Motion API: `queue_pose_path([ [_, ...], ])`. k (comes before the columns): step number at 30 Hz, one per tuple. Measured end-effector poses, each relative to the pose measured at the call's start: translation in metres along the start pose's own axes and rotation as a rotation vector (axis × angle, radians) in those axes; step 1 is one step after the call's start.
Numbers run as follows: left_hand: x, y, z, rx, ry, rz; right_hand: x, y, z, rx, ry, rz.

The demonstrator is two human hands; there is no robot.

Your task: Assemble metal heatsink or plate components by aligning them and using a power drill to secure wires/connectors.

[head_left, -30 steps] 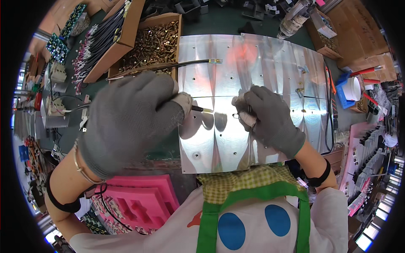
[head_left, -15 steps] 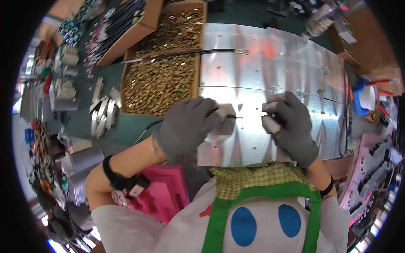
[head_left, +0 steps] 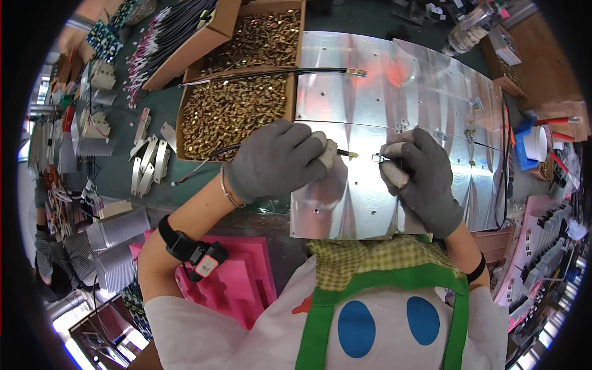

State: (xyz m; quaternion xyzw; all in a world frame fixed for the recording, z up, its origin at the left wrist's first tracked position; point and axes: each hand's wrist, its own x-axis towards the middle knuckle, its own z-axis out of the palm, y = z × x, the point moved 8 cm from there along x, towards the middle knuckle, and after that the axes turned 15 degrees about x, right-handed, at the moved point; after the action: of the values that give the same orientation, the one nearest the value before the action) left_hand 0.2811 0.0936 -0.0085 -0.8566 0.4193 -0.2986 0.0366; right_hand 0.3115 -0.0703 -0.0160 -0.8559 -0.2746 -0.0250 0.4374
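Note:
My left hand, in a grey glove with pale fingertips, is closed around a thin black cable. The cable's brass-coloured tip sticks out past the fingers toward the right. Across a small gap, my right hand, gloved alike, pinches a small shiny metal piece, its exact kind too small to make out. The two ends face each other without touching. Both hands are over shiny metal plates dotted with small holes. Another black cable with a gold-coloured end lies across the box and plate.
Cardboard boxes full of small brass-coloured parts stand left of the plates. Behind them a tilted box holds many black cables. Curved metal pieces lie at left, pink foam near my left arm. Small parts rest on the plates.
The cable tip and the metal piece have moved slightly away from me. My left forearm has shifted a little right. The cable's trailing end, with its thin wires, now shows left of my hand.

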Motion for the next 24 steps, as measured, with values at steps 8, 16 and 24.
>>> queue_pose_path([
  [8,-0.006,0.008,-0.017,-0.206,-0.21,-0.205,-0.014,-0.002,-0.003,0.239,0.033,0.139],
  [16,-0.015,0.017,-0.013,-0.212,-0.316,-0.221,-0.015,-0.013,0.016,0.136,-0.07,-0.045],
  [24,-0.012,0.014,-0.009,-0.29,-0.365,-0.21,-0.016,-0.022,0.014,0.059,-0.065,-0.107],
])
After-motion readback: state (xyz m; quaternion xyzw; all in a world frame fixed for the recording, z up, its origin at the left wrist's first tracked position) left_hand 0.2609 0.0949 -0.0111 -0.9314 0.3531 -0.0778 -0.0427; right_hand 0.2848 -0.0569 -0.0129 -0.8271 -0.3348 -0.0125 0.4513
